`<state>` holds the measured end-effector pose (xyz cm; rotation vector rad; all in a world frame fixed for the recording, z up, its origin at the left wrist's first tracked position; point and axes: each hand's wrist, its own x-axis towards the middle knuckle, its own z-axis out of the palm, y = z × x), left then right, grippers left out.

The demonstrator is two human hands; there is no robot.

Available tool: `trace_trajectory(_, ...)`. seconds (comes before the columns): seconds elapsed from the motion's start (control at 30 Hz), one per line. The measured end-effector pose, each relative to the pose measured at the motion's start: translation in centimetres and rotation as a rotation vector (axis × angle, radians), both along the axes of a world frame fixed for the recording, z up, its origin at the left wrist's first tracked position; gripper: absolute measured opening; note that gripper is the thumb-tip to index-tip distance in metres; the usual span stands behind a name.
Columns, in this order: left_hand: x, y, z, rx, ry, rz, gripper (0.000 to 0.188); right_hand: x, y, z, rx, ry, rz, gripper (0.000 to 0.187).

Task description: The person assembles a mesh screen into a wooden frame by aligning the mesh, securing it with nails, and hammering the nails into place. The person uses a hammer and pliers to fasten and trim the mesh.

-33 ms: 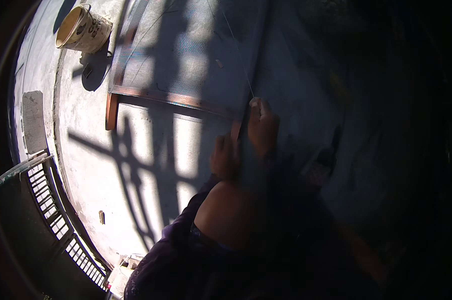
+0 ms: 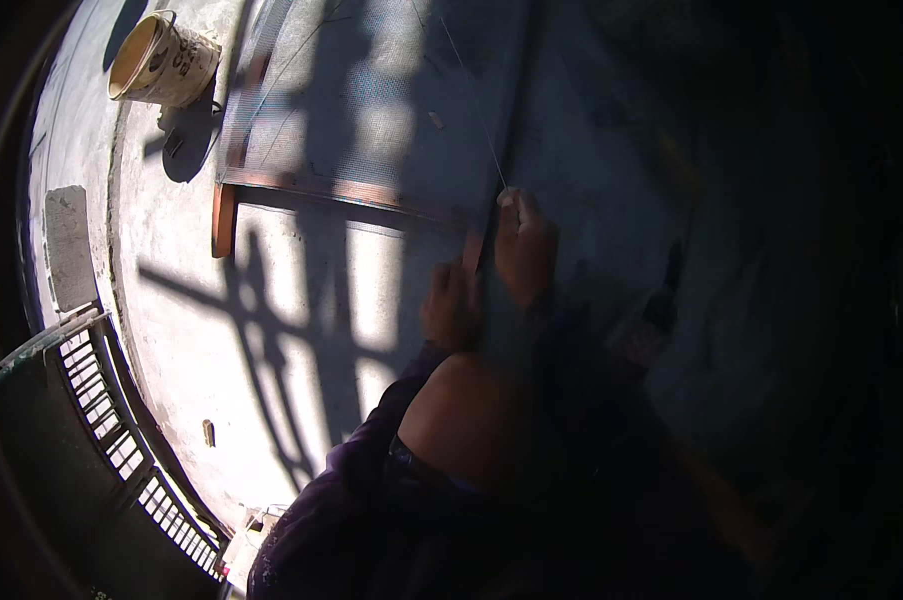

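Note:
A wooden-framed mesh screen (image 2: pixel 351 190) lies in front of me, with wooden ends jutting out past its near crossbar. My left hand (image 2: pixel 451 308) is closed round the jutting end (image 2: pixel 472 252) at its near right corner. Just to the right, my right hand (image 2: pixel 526 250) pinches a thin pale strand (image 2: pixel 474 103) between thumb and finger. That strand stretches away over the mesh; I cannot tell whether it is wire or thread. Deep shadow hides much of the frame's right side.
A stained white bucket (image 2: pixel 178 62) is tipped at the far left. A slatted metal gate (image 2: pixel 101 405) borders the left. On the concrete floor lies a small chip (image 2: pixel 209 433). My bare knee (image 2: pixel 456 420) rises just below my hands. The right side is very dark.

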<state>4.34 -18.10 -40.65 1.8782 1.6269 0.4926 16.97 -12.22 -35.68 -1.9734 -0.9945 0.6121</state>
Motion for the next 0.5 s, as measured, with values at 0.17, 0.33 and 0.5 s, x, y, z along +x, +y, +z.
trace_trajectory(0.17, 0.3, 1.2, 0.3, -0.023, -0.033, -0.085, 0.027, -0.4, -1.8, -0.1, -0.003, 0.031, -0.078, 0.019)
trace_trajectory(0.33, -0.1, 1.3, -0.5, 0.01, -0.118, -0.132, 0.032, -1.4, -2.9, -0.8, 0.115, 0.021, 0.009, 0.016)
trace_trajectory(0.5, -0.6, 1.6, -1.4, 0.018, -0.114, -0.145, 0.036, -3.0, -4.0, -2.3, 0.097, -0.029, 0.041, 0.013)
